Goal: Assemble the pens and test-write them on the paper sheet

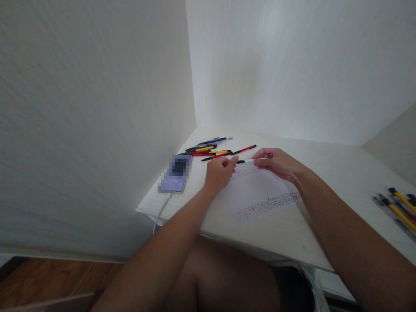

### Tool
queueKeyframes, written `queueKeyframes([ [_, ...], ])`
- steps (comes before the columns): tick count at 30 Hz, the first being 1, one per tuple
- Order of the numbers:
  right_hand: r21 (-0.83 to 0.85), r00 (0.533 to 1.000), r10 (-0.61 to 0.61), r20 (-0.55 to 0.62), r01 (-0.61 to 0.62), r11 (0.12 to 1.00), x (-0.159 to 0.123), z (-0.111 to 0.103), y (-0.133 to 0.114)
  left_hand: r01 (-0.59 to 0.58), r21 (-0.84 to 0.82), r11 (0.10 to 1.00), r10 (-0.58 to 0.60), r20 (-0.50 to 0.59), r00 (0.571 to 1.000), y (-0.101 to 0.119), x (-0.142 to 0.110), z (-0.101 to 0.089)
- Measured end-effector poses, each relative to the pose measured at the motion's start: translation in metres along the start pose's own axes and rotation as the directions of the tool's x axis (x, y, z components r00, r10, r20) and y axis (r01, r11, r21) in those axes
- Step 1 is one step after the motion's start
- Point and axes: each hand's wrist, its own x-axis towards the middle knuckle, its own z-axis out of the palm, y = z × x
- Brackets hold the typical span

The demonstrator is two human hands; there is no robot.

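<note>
White-barrelled pen — left hand curled, right hand arched, both grips pinching it

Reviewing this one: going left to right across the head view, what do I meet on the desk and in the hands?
Flat rectangular phone with a pixelated screen → left hand → slim white-and-black pen → right hand → group of yellow and dark pens at the right edge.
</note>
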Motion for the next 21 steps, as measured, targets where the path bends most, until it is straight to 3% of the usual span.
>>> queueKeyframes([
  [11, 0.037, 0.999, -0.022, 0.035, 0.021, 0.999, -0.002, 0.007, -0.003, 0.004, 0.003, 1.0, -0.004, -0.025, 1.0, 0.003, 0.001, -0.004],
  [17, 0.01, 0.998, 0.002, -0.069, -0.001, 1.0, 0.005, -0.002, 0.007, -0.012, 0.029, 1.0, 0.015, -0.094, 0.996, -0.005, 0.007, -0.006],
  [21, -0.065, 0.992, 0.012, -0.125, -0.021, 0.998, 0.009, -0.013, 0.014, -0.089, 0.151, 0.985, 0.103, -0.091, 0.99, -0.014, 0.012, -0.008],
])
